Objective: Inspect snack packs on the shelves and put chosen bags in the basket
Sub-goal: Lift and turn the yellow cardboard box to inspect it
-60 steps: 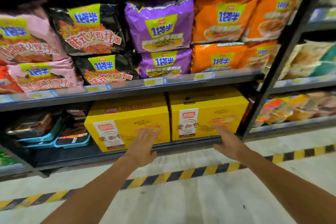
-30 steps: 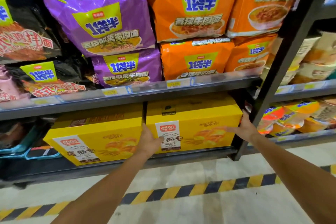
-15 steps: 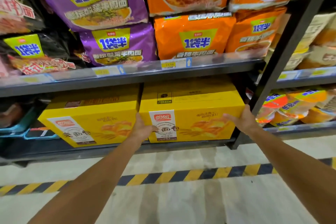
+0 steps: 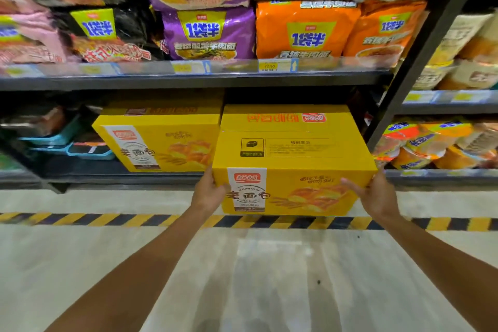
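A large yellow bread box [image 4: 293, 159] sticks out over the front edge of the bottom shelf [image 4: 121, 170]. My left hand [image 4: 208, 191] grips its lower left corner, thumb on the front face. Its lower right corner is held by my right hand [image 4: 373, 195], thumb across the front. A second yellow box [image 4: 159, 143] stands on the shelf to the left of it. Purple [image 4: 207, 32], orange [image 4: 304, 29] and black [image 4: 107, 32] noodle packs fill the shelf above. No basket is in view.
A black shelf upright [image 4: 420, 48] rises just right of the held box. Orange snack bags [image 4: 431, 145] lie on the neighbouring low shelf. Teal-rimmed trays [image 4: 67, 143] sit at the left. Yellow-black hazard tape [image 4: 107, 219] runs along the pale floor.
Both hands reached for the right yellow box, took it by its lower corners and drew it forward off the shelf toward me. The camera has moved closer and lower.
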`<action>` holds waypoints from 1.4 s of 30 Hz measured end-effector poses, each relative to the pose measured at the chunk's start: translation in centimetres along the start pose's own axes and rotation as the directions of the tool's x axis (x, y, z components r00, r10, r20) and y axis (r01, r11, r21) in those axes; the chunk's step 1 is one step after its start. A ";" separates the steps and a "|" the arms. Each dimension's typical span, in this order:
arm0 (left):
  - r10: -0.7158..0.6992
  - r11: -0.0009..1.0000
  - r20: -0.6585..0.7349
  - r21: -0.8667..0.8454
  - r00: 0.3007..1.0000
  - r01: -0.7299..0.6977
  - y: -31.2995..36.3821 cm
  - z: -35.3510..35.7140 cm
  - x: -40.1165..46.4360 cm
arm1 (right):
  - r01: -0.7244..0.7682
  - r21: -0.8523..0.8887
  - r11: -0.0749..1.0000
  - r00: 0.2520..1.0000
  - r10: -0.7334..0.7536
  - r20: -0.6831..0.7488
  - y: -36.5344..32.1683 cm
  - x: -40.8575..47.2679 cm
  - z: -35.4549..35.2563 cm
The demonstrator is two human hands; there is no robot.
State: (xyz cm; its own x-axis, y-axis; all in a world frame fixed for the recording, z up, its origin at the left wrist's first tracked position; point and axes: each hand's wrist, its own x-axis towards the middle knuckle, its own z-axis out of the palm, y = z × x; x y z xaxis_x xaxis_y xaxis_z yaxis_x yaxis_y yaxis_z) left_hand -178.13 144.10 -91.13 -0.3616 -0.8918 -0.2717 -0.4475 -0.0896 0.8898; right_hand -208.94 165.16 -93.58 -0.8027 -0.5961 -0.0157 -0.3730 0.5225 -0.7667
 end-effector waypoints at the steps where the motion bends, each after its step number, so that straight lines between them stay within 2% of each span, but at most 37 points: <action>1: 0.009 1.000 0.002 -0.009 1.000 -0.009 -0.2 -0.5 -0.6 | -0.020 0.002 1.000 1.000 0.020 -0.013 -0.4 -1.3 -0.2; 4: 0.032 0.999 0.004 -0.013 0.999 -0.032 -1.0 -1.7 -2.3 | -0.089 -0.030 0.996 0.994 0.087 -0.067 -1.1 -4.4 -0.1; 10: 0.121 0.985 -0.077 0.137 0.990 -0.110 -3.3 -4.0 -4.4 | -0.100 -0.034 0.994 0.986 0.095 -0.139 -0.5 -10.8 0.3; 15: 0.168 0.980 -0.077 0.117 0.983 -0.158 -3.8 -5.4 -7.5 | -0.115 -0.088 0.989 0.980 0.098 -0.173 -0.3 -15.9 -0.7; 18: 0.152 0.982 -0.005 0.115 0.988 -0.150 -4.9 -6.8 -10.3 | -0.112 -0.120 0.986 0.986 0.096 -0.134 1.1 -19.4 -0.8; 21: 0.105 0.959 0.001 0.265 0.994 -0.101 -7.7 -6.8 -12.4 | -0.135 -0.173 0.976 0.989 0.121 -0.087 3.6 -21.2 -0.1; 23: 0.111 0.936 0.002 0.335 0.994 -0.105 -10.3 -6.6 -13.4 | -0.101 -0.185 0.978 0.993 0.087 -0.080 5.6 -21.5 0.8; 28: 0.161 0.941 -0.027 0.306 0.987 -0.145 -14.2 -4.7 -14.0 | 0.007 -0.209 0.978 0.999 -0.017 -0.047 9.3 -19.7 2.1; 34: 0.082 0.934 0.041 0.346 0.996 -0.091 -17.8 -3.6 -14.8 | 0.085 -0.224 0.971 0.996 -0.075 0.052 13.3 -20.6 3.9; 37: 0.108 0.931 0.060 0.343 0.992 -0.123 -18.3 -3.9 -14.5 | 0.076 -0.224 0.972 0.996 -0.064 0.062 13.4 -20.4 3.9; 42: 0.087 0.916 0.073 0.386 0.994 -0.108 -17.6 -3.7 -15.2 | 0.016 -0.184 0.983 0.979 0.022 0.202 12.3 -20.0 3.2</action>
State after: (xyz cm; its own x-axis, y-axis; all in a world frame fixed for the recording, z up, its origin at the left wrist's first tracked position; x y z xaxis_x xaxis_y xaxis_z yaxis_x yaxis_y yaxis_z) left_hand -161.74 157.56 -101.34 -0.4575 -0.8617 -0.2192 -0.6862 0.1855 0.7034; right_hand -196.01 181.51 -104.73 -0.7001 -0.6955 -0.1617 -0.4654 0.6162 -0.6354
